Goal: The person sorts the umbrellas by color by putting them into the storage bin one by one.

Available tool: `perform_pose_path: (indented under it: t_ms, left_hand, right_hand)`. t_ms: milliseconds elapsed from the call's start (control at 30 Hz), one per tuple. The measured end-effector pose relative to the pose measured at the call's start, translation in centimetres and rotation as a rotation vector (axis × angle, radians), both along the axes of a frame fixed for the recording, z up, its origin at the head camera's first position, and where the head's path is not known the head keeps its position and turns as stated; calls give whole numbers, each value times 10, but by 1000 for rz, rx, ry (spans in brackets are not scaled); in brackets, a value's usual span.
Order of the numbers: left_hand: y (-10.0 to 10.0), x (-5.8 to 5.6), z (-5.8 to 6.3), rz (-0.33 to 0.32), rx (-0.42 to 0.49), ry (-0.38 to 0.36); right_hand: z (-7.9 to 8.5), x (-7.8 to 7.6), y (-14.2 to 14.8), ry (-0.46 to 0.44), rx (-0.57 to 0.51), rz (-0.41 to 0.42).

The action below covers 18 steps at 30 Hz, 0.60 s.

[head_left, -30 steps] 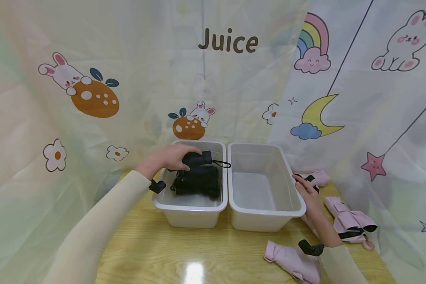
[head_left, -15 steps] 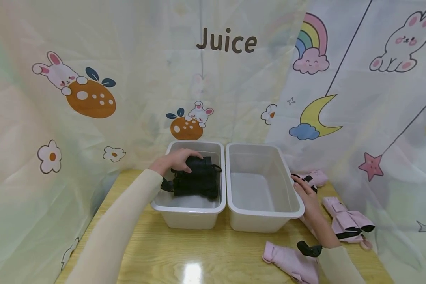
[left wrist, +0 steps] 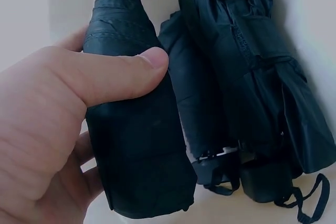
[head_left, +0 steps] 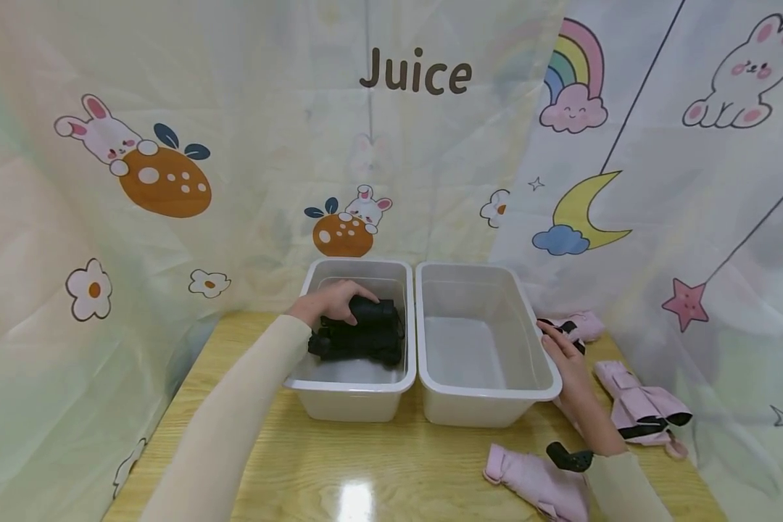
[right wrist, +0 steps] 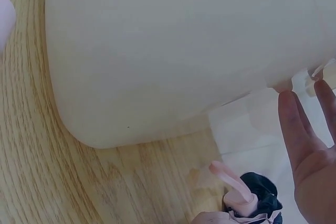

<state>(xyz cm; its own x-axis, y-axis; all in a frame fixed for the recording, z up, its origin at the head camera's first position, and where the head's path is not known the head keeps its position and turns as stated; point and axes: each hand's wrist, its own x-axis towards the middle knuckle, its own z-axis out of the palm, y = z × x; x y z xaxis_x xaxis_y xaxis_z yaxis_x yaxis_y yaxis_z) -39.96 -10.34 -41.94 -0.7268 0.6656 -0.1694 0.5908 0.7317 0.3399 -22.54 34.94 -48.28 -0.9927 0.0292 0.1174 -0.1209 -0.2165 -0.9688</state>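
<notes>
In the head view my left hand [head_left: 335, 299] reaches into the left white bin [head_left: 355, 404] and grips a folded black umbrella [head_left: 375, 312]. In the left wrist view the thumb lies across this umbrella [left wrist: 142, 145], with fingers behind it. Two more folded black umbrellas lie beside it in the bin, a slim one [left wrist: 197, 98] and a bulkier one [left wrist: 252, 72] with a wrist loop. My right hand [head_left: 568, 362] touches the outer right side of the right white bin [head_left: 476, 409] with straight fingers; its fingertips are at the bin wall [right wrist: 173, 61] in the right wrist view.
Pink folded umbrellas lie on the wooden table [head_left: 300, 464]: one in front [head_left: 540, 482], one at the right [head_left: 646, 406], one behind the right hand [head_left: 583, 326]. The two bins stand side by side. A printed curtain [head_left: 267, 145] hangs behind and around the table.
My left hand has lowered the black umbrella from near the bin's rim down into the left bin, beside the others. The right hand has stayed at the right bin.
</notes>
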Motion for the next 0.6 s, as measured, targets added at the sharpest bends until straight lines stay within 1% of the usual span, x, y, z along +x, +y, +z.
perform_pose_path:
  t_ms: [200, 433, 600]
  left_hand:
    - [5, -6, -6, 18, 12, -49]
    - [10, -13, -11, 21, 81, -110]
    - [12, -19, -21, 14, 75, -121]
  right_hand:
    - [1, 1, 0, -5, -4, -3]
    - [1, -2, 1, 11, -12, -27]
    - [0, -4, -1, 2, -5, -26]
